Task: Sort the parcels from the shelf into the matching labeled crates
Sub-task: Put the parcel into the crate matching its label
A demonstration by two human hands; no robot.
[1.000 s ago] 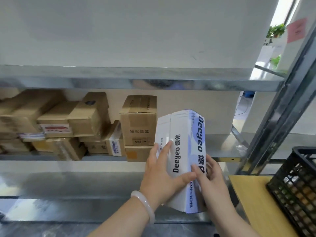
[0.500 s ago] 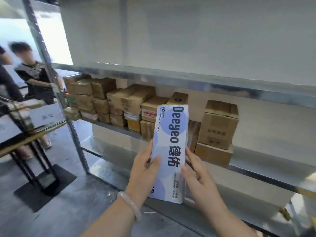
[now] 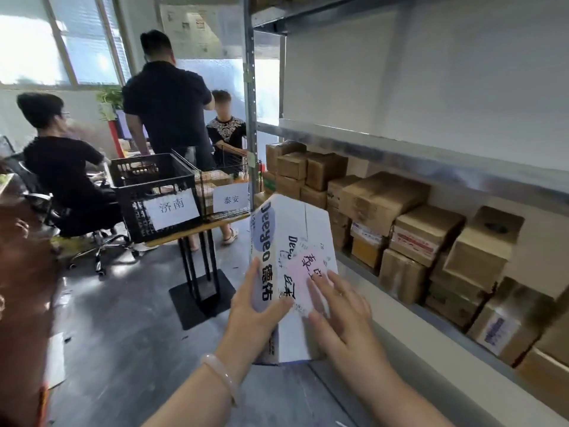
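- I hold the parcel front centre, left hand on its left side, right hand on its face.
- Shelf to my right, boxes stacked on it.
- Left crate and right crate side by side on table, ahead-left.

seated person on office chair | standing person in dark shirt | person in patterned top | potted plant | window

Single head-worn wide-angle view, looking forward and down (very near the held parcel), shelf at right.
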